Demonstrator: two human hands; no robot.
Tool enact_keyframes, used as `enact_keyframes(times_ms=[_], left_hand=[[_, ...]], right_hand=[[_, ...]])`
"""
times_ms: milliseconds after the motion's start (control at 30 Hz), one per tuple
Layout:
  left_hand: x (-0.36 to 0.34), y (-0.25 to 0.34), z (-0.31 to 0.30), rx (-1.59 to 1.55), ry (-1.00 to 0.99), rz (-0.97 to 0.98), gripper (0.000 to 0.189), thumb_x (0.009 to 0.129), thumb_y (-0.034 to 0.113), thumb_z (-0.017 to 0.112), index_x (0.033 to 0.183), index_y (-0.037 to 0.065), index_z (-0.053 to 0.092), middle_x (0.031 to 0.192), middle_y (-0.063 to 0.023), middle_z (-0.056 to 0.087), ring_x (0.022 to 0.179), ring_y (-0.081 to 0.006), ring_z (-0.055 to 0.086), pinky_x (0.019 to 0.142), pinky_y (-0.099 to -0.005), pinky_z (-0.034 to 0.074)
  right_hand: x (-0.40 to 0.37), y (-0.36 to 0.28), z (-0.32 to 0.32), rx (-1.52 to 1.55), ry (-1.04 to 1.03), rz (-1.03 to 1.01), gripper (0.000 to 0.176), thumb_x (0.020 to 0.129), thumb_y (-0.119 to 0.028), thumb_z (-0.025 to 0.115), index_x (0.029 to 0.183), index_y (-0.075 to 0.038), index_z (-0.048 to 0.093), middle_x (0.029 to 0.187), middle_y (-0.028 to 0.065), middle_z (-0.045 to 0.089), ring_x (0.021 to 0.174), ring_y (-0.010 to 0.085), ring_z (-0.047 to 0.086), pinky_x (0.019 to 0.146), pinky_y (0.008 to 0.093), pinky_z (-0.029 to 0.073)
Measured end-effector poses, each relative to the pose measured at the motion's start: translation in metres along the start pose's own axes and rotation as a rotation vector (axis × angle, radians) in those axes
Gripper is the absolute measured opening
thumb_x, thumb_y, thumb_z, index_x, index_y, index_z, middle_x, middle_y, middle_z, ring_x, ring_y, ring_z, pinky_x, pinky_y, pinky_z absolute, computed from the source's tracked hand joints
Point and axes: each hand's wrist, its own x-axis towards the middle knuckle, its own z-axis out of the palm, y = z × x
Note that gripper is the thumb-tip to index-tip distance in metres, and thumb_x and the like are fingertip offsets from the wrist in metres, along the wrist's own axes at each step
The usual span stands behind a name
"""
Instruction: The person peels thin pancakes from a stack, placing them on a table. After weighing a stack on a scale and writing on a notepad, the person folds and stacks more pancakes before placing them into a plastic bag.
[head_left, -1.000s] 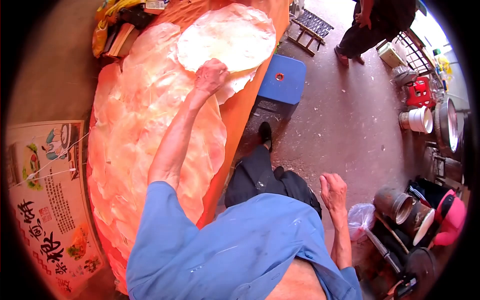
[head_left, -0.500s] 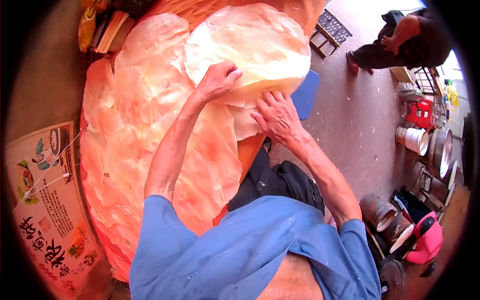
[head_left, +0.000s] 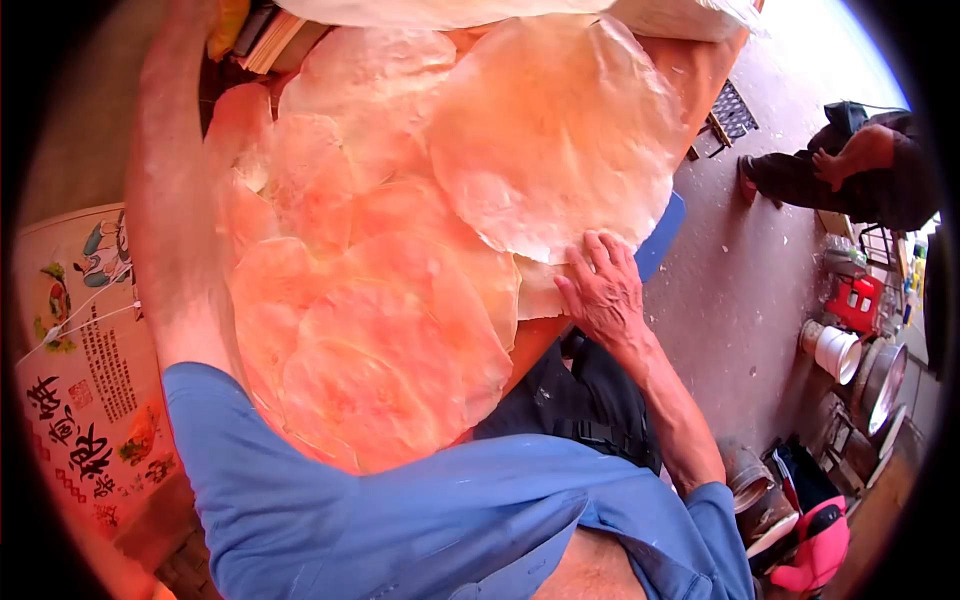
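Several large, thin round sheets (head_left: 370, 330) lie overlapping on a long orange table (head_left: 712, 62). The biggest sheet (head_left: 560, 130) sits at the far end. My right hand (head_left: 602, 290) rests flat, fingers spread, on the near edge of that sheet and the pale one under it, at the table's right edge, holding nothing. My left arm (head_left: 170, 200) stretches up along the table's left side; its hand is past the top of the frame. A pale sheet (head_left: 450, 10) runs across the top edge, and what holds it is hidden.
A blue stool (head_left: 662, 232) stands beside the table under the big sheet. Another person (head_left: 865, 165) crouches on the concrete floor at right. A white bucket (head_left: 835, 352), red crate (head_left: 860, 300) and metal pots (head_left: 880, 375) crowd the right. A printed poster (head_left: 80, 340) lies at left.
My left hand has left the big sheet and gone up out of view. The right hand slid slightly along the sheet's near edge. The view has swung closer over the table.
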Motion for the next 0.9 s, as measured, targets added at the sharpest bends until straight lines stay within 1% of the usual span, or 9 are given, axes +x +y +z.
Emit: enact_keyframes(times_ms=[233,267,367,433,500,533,633,733,900], left_hand=[[-0.041,0.005,-0.009,0.205,-0.068,0.202,0.016,0.091,0.018,0.057,0.084,0.003,0.057,0.063,-0.0162,0.058,0.062,-0.0249,0.063,0.057,-0.0378,0.047],[-0.051,0.0,-0.006,0.171,-0.123,0.088,0.017,0.091,0.019,0.058,0.082,0.004,0.057,0.069,-0.0163,0.063,0.065,-0.0265,0.065,0.059,-0.0391,0.048],[-0.089,-0.002,-0.01,0.216,-0.115,0.176,0.019,0.093,0.021,0.057,0.091,0.003,0.062,0.072,-0.0126,0.06,0.061,-0.023,0.057,0.061,-0.0332,0.049],[-0.138,0.032,-0.019,-0.006,-0.317,0.205,0.01,0.09,0.012,0.057,0.086,0.003,0.059,0.07,-0.018,0.055,0.061,-0.0318,0.056,0.059,-0.0374,0.048],[-0.196,0.075,-0.024,-0.043,-0.588,0.22,0.008,0.08,-0.004,0.053,0.081,0.004,0.056,0.069,-0.0157,0.053,0.065,-0.0335,0.057,0.056,-0.04,0.046],[-0.23,0.09,-0.02,-0.188,-0.592,0.152,0.004,0.08,0.0,0.056,0.08,0.004,0.055,0.071,-0.0154,0.054,0.065,-0.0337,0.058,0.055,-0.0396,0.047],[-0.335,0.111,-0.017,-0.15,-0.957,-0.03,0.017,0.08,0.008,0.064,0.095,0.002,0.058,0.093,-0.0169,0.06,0.088,-0.0341,0.06,0.074,-0.0417,0.05],[-0.362,0.155,-0.03,-0.056,-0.823,-0.191,0.031,0.081,0.008,0.064,0.109,-0.001,0.057,0.113,-0.0198,0.058,0.107,-0.0366,0.056,0.089,-0.0421,0.048],[-0.399,0.218,-0.065,0.076,-0.592,-0.344,0.04,0.08,0.009,0.063,0.117,-0.004,0.055,0.123,-0.0243,0.053,0.118,-0.0401,0.05,0.098,-0.0437,0.044]], right_hand=[[-0.001,0.003,-0.001,-0.007,0.011,-0.01,0.04,0.079,-0.027,0.067,0.108,0.0,0.06,0.12,0.0216,0.052,0.116,0.0382,0.047,0.099,0.0486,0.036],[-0.003,0.002,-0.002,-0.009,0.001,-0.014,0.04,0.079,-0.027,0.067,0.108,0.0,0.06,0.121,0.0218,0.052,0.116,0.0384,0.047,0.099,0.0487,0.037],[-0.005,0.007,0.001,0.027,0.01,-0.036,0.039,0.079,-0.026,0.066,0.108,0.0,0.061,0.122,0.0215,0.052,0.116,0.0389,0.047,0.1,0.0494,0.036],[-0.007,0.007,0.002,0.038,0.02,-0.037,0.039,0.079,-0.026,0.066,0.108,-0.001,0.061,0.122,0.0216,0.052,0.117,0.0391,0.047,0.101,0.0495,0.036],[-0.01,0.009,0.003,0.049,0.026,-0.033,0.039,0.08,-0.026,0.066,0.109,-0.001,0.061,0.123,0.0217,0.052,0.119,0.0392,0.046,0.102,0.0497,0.035],[-0.012,0.01,0.004,0.057,0.027,-0.034,0.039,0.08,-0.026,0.066,0.11,-0.001,0.061,0.124,0.0217,0.052,0.12,0.0392,0.045,0.102,0.0499,0.035],[-0.017,0.013,0.003,0.072,0.054,-0.07,0.037,0.08,-0.024,0.067,0.109,-0.001,0.062,0.123,0.0216,0.054,0.12,0.0391,0.046,0.103,0.0491,0.036],[-0.03,0.023,-0.001,0.148,0.081,-0.117,0.032,0.079,-0.019,0.068,0.105,-0.001,0.064,0.118,0.0209,0.058,0.117,0.0391,0.05,0.101,0.047,0.039],[-0.085,0.01,-0.035,0.184,0.112,-0.235,0.027,0.077,-0.012,0.071,0.101,-0.001,0.065,0.108,0.0187,0.061,0.109,0.0391,0.056,0.094,0.0435,0.046]])
